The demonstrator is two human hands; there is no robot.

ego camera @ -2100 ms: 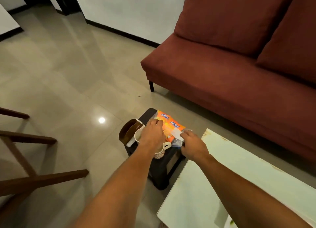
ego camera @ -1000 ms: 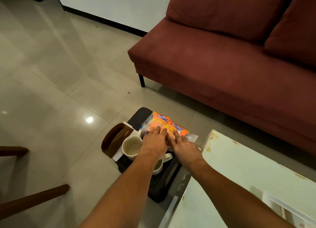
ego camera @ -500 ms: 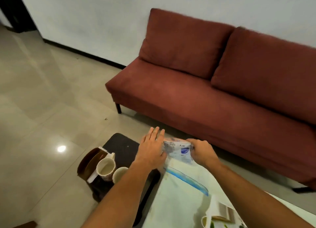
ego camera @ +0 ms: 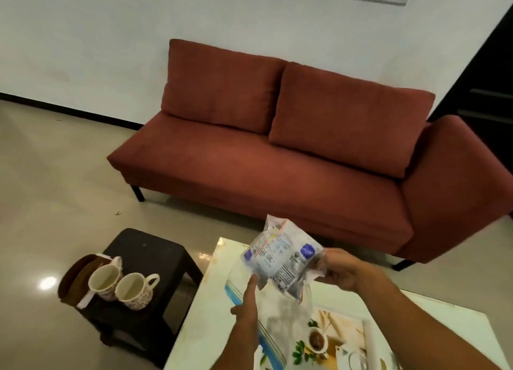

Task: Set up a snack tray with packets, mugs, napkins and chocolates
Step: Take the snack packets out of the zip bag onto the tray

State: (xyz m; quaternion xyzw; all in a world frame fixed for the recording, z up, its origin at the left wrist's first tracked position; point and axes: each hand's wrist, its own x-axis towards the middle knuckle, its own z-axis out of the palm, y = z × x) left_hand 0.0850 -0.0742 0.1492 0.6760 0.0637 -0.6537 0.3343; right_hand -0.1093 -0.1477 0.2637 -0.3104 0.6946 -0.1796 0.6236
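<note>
My right hand (ego camera: 344, 269) grips a bundle of snack packets (ego camera: 280, 258) by its right end and holds it in the air over the pale table (ego camera: 205, 308), printed back side up. Fingers straight, my left hand (ego camera: 245, 303) touches the bundle's lower edge with its fingertips. Under the packets lies a clear zip bag (ego camera: 280, 317) with a blue strip. The picture-printed tray (ego camera: 349, 330) sits on the table at the lower right. Two floral mugs (ego camera: 104, 282) (ego camera: 133, 289) stand on the black stool (ego camera: 150, 256) beside a brown napkin holder (ego camera: 72, 282).
A dark red sofa (ego camera: 277, 161) runs along the white wall behind the table. The stool stands on the tiled floor (ego camera: 55, 189) just left of the table's corner. A dark doorway (ego camera: 483, 86) is at the far right.
Both hands lifted the orange packets off the stool and carried them right, over the table, turning them back side up. The view swung up and right, bringing the tray into sight.
</note>
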